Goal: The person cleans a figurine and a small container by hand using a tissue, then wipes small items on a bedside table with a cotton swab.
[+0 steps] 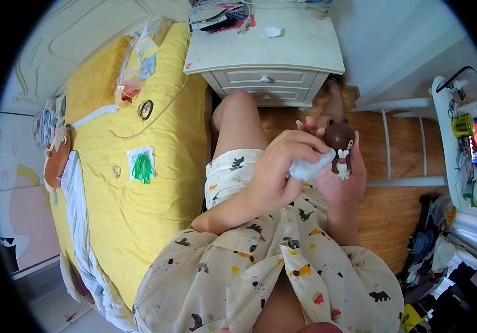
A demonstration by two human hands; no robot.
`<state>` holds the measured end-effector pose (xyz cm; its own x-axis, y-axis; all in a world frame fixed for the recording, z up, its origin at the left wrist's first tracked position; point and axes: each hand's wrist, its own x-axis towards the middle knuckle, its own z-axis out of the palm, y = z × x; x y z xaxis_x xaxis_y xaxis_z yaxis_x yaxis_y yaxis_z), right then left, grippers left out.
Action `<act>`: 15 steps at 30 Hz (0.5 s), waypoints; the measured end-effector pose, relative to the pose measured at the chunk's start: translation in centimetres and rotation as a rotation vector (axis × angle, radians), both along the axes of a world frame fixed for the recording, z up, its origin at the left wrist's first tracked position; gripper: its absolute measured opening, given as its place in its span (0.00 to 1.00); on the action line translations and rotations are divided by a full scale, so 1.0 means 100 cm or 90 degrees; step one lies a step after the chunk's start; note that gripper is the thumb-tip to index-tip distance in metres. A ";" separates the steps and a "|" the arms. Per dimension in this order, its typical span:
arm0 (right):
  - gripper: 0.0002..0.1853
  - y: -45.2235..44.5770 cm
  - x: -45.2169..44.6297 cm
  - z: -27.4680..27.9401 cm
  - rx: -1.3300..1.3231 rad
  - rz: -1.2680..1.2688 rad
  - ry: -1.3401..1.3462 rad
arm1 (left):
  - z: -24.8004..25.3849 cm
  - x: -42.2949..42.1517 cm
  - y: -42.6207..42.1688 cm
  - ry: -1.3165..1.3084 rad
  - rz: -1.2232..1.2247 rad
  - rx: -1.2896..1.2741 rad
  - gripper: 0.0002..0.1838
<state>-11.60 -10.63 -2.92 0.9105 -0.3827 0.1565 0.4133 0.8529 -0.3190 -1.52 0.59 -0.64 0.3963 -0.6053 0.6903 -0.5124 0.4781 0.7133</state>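
Observation:
Over my lap, my right hand [342,186] holds a brown bear figurine [338,135], palm up, with its thumb along one side and fingers behind. The figurine has round ears and a small white animal shape on its front. My left hand [283,161] pinches a crumpled white tissue or cloth [311,167], pressed against the figurine's lower side. Part of the figurine's body is hidden by the tissue and my fingers.
To the left lies a yellow bed [160,222] with a green cord bundle [142,168], a dark ring-shaped item [145,110] and a cable. A white nightstand [266,50] stands ahead. On the right, a white shelf [443,139] carries a phone [476,143] and a yellow-green can [462,126].

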 end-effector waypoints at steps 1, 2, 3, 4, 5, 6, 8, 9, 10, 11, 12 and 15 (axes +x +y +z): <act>0.32 0.000 0.001 0.001 -0.010 -0.002 -0.012 | 0.003 0.001 0.000 -0.008 0.005 -0.007 0.17; 0.32 0.001 0.001 0.003 -0.002 0.000 -0.026 | 0.004 0.001 0.000 -0.016 0.011 -0.014 0.16; 0.32 0.002 0.001 0.005 0.006 0.003 -0.041 | 0.004 0.000 -0.001 -0.022 0.016 -0.024 0.16; 0.32 0.002 0.002 0.007 0.013 0.005 -0.056 | 0.003 -0.001 -0.002 -0.029 0.020 -0.035 0.16; 0.32 0.003 0.002 0.007 0.019 0.004 -0.061 | 0.002 -0.001 -0.002 -0.035 0.025 -0.045 0.16; 0.32 0.004 0.001 0.008 0.024 0.003 -0.066 | 0.002 -0.001 -0.001 -0.046 0.021 -0.037 0.16; 0.31 0.003 0.001 0.008 0.008 -0.001 -0.064 | 0.002 0.001 0.001 -0.067 0.015 -0.022 0.16; 0.30 0.002 0.000 0.007 -0.014 -0.005 -0.058 | 0.004 0.001 0.003 -0.062 0.006 -0.004 0.16; 0.30 0.002 0.000 0.007 -0.036 -0.009 -0.051 | 0.007 0.002 0.004 -0.056 -0.002 0.014 0.16; 0.29 0.001 0.000 0.005 -0.039 -0.016 -0.050 | 0.008 0.001 0.005 -0.051 -0.011 0.033 0.16; 0.28 0.001 0.000 0.002 -0.042 -0.023 -0.049 | 0.004 -0.002 0.005 0.040 -0.033 0.026 0.16; 0.27 0.003 -0.003 -0.005 -0.003 -0.059 0.015 | -0.004 -0.006 0.005 0.302 -0.082 0.007 0.17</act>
